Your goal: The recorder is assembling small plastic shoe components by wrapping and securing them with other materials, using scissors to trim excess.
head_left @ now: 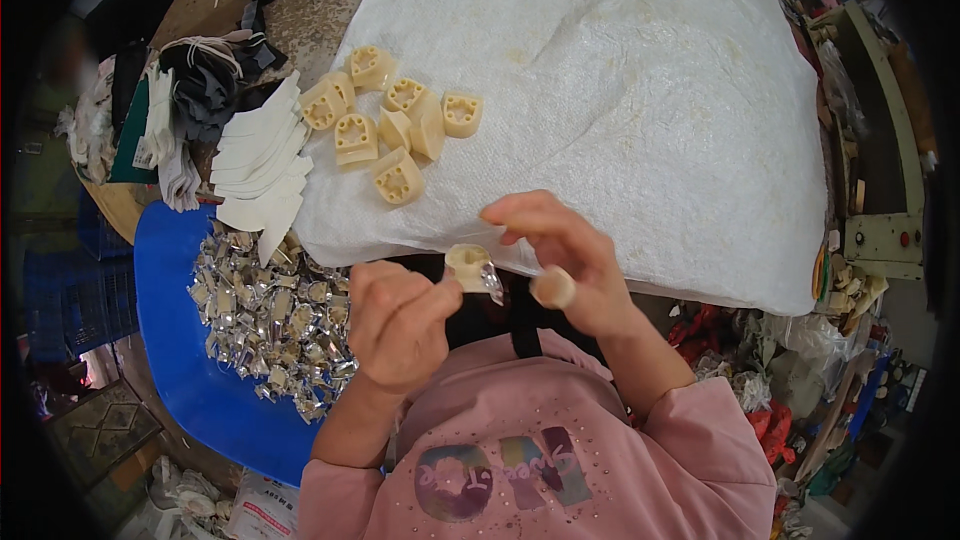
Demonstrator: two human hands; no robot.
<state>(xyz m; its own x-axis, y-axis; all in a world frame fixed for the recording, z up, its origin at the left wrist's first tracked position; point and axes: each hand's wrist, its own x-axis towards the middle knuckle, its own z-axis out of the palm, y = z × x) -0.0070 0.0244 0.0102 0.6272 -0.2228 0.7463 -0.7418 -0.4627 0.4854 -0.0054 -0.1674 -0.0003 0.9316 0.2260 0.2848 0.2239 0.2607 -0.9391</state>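
Note:
My left hand (400, 315) pinches a cream plastic shoe heel (466, 262) between thumb and fingers. A strip of shiny silver film (491, 282) covers the heel's right side and sticks out from it. Just right of the heel, my right hand (575, 265) has its fingers spread, apart from the heel. Its thumb tip carries a pale tan cover. Several bare cream heels (398, 178) lie in a loose cluster on the white woven sheet (620, 100), their holed faces mostly showing. Between my hands and body, the sheet's front edge hangs down.
A blue bin (175, 340) on the left holds a heap of silver-covered heels (275, 315). White cut sheets (262, 160) fan out beside the cluster, with dark and white pieces (195, 90) further left. Plastic bags (790, 345) and a green metal frame (890, 140) stand right.

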